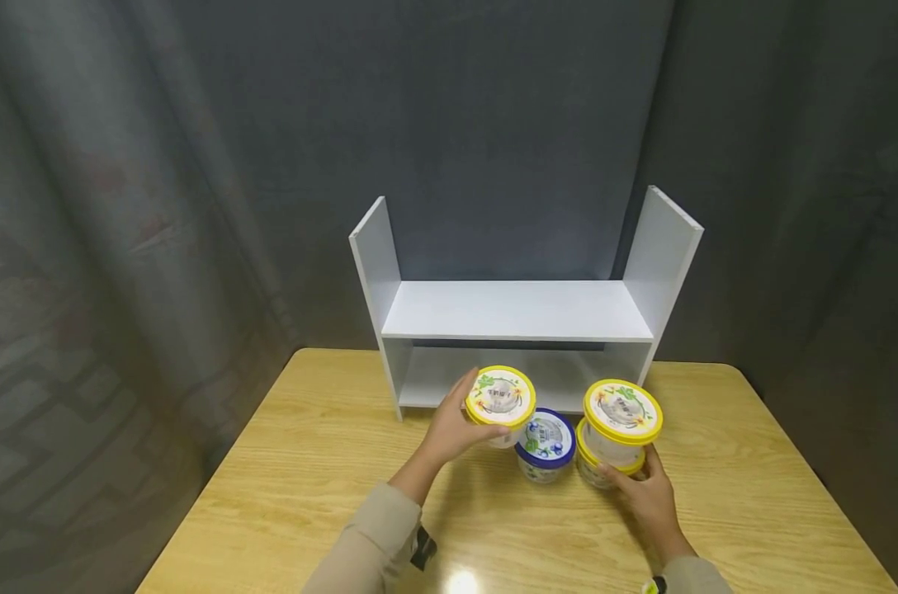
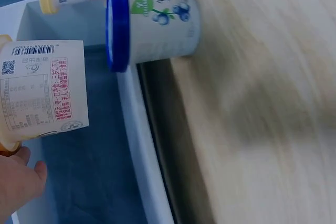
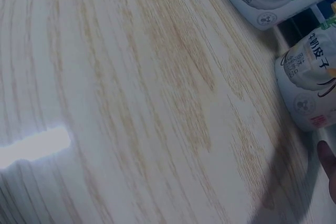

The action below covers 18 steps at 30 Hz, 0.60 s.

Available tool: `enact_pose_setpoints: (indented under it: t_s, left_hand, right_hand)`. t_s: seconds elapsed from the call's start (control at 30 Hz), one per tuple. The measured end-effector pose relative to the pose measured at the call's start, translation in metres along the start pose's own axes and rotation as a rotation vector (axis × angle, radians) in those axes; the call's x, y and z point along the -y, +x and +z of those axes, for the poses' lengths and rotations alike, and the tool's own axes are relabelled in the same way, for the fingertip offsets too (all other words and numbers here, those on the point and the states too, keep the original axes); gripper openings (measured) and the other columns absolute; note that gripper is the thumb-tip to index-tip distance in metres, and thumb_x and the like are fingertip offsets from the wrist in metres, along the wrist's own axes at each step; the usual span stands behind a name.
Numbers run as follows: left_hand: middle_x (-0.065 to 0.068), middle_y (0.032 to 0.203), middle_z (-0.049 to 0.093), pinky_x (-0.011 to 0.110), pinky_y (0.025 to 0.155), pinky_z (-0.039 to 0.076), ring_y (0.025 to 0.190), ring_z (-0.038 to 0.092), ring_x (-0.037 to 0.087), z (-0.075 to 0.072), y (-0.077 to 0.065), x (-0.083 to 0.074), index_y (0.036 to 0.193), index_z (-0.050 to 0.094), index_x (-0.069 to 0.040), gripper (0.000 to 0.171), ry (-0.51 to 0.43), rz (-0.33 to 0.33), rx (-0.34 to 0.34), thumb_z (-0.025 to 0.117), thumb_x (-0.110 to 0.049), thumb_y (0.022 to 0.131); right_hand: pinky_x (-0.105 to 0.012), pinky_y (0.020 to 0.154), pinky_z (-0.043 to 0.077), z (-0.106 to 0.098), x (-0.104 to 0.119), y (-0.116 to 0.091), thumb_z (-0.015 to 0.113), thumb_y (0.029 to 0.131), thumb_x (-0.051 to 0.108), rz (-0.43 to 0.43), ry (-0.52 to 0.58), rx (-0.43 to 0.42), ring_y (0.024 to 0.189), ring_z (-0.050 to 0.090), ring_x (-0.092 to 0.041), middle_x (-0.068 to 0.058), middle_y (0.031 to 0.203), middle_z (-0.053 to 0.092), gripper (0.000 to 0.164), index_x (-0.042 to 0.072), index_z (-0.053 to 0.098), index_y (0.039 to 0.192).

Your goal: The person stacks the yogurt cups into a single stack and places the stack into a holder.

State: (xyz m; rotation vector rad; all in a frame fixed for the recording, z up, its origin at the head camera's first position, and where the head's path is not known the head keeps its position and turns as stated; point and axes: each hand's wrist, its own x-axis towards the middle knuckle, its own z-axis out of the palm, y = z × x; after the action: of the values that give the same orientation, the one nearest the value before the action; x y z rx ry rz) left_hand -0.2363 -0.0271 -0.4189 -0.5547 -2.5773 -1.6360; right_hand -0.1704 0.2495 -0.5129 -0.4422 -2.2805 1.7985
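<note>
My left hand (image 1: 452, 425) holds a yellow-lidded tub (image 1: 501, 400) up before the shelf, thumb at its near side. In the left wrist view this tub (image 2: 44, 87) shows its printed label. Below and right of it, a blue-lidded tub (image 1: 545, 445) with blueberry pictures stands on the table. Farther right, two yellow-lidded tubs are stacked, the upper tub (image 1: 622, 412) slightly offset on the lower tub (image 1: 593, 474). My right hand (image 1: 648, 495) grips the lower one from the front right, thumb in front and fingers on its right side. Most of that hand lies outside the right wrist view.
A white two-tier shelf (image 1: 516, 309) with tall side panels stands at the back of the wooden table (image 1: 330, 462). The tubs are just in front of its lower tier. Grey curtains (image 1: 508, 140) hang behind and at both sides.
</note>
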Motion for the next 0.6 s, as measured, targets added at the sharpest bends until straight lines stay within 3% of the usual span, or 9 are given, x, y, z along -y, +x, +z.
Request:
enact_pose_setpoints:
  t_s: [0.13, 0.3, 0.37, 0.6]
  left_hand:
    - [0.006, 0.138, 0.025, 0.052, 0.095, 0.022, 0.124, 0.023, 0.028, 0.002, 0.005, -0.008, 0.137, 0.025, -0.016, 0.102, 0.002, 0.036, 0.015, 0.079, -0.04, 0.053]
    - [0.004, 0.139, 0.024, 0.054, 0.095, 0.021, 0.124, 0.023, 0.027, 0.007, 0.008, -0.02, 0.137, 0.025, -0.018, 0.101, -0.012, 0.057, 0.031, 0.079, -0.039, 0.054]
    - [0.003, 0.139, 0.024, 0.054, 0.095, 0.021, 0.124, 0.023, 0.026, 0.009, 0.01, -0.023, 0.137, 0.024, -0.018, 0.101, -0.021, 0.072, 0.036, 0.079, -0.038, 0.055]
    - [-0.001, 0.139, 0.023, 0.053, 0.095, 0.022, 0.125, 0.022, 0.023, 0.02, 0.02, -0.041, 0.137, 0.022, -0.026, 0.098, -0.042, 0.122, 0.06, 0.079, -0.036, 0.057]
  right_hand:
    - [-0.036, 0.092, 0.03, 0.001, -0.001, 0.0, 0.071, 0.072, 0.022, -0.01, 0.023, -0.01, 0.117, 0.029, -0.032, -0.022, 0.129, 0.031, 0.09, 0.019, 0.011, 0.14]
    - [-0.011, 0.076, 0.033, 0.002, -0.002, 0.0, 0.071, 0.072, 0.02, -0.014, 0.019, -0.026, 0.112, 0.033, -0.027, -0.02, 0.126, 0.036, 0.088, 0.018, 0.014, 0.139]
    - [-0.006, 0.072, 0.031, 0.002, -0.003, -0.001, 0.07, 0.072, 0.021, -0.02, 0.011, -0.025, 0.111, 0.032, -0.027, -0.021, 0.126, 0.035, 0.088, 0.017, 0.013, 0.139]
    - [-0.013, 0.079, 0.032, 0.002, -0.001, -0.001, 0.07, 0.072, 0.021, -0.022, 0.016, -0.02, 0.113, 0.032, -0.027, -0.019, 0.127, 0.035, 0.088, 0.018, 0.014, 0.139]
